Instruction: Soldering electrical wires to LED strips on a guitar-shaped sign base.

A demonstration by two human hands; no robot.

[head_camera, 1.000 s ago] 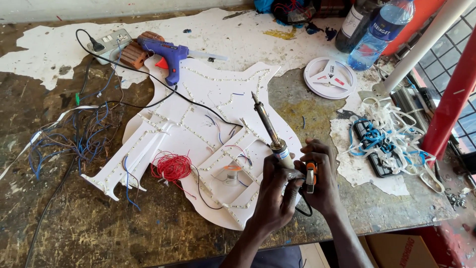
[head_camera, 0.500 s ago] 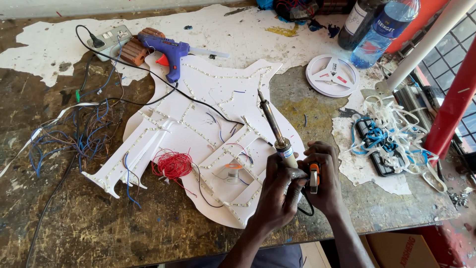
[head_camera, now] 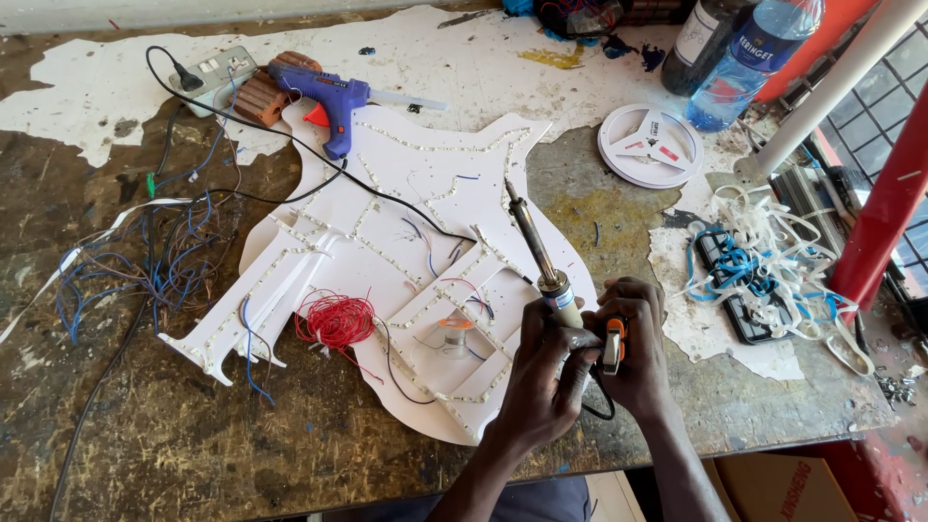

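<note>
Low and right of centre in the frame, the left hand is closed round the handle of a long metal-shafted soldering iron, and it holds the tool tilted so that the hot tip points up and away toward the frame's centre, clear of skin and of the work below. Touching that hand, the right hand is curled tight on a small orange-and-black object; it is too covered by fingers to name, though it may be a cutter or stripper. Both hands sit together above the lower right edge of the large white guitar-shaped board, which lies flat across the middle of the worn, paint-blotched workbench so its rows of little lights and thin wires face up within easy reach.

A loose tangle of red wire rests on the board left of the hands. The blue glue gun lies in the upper left beside a grey socket block, its nozzle off the board. A white empty reel sits upper right, and a blue water bottle stands just above it.
</note>
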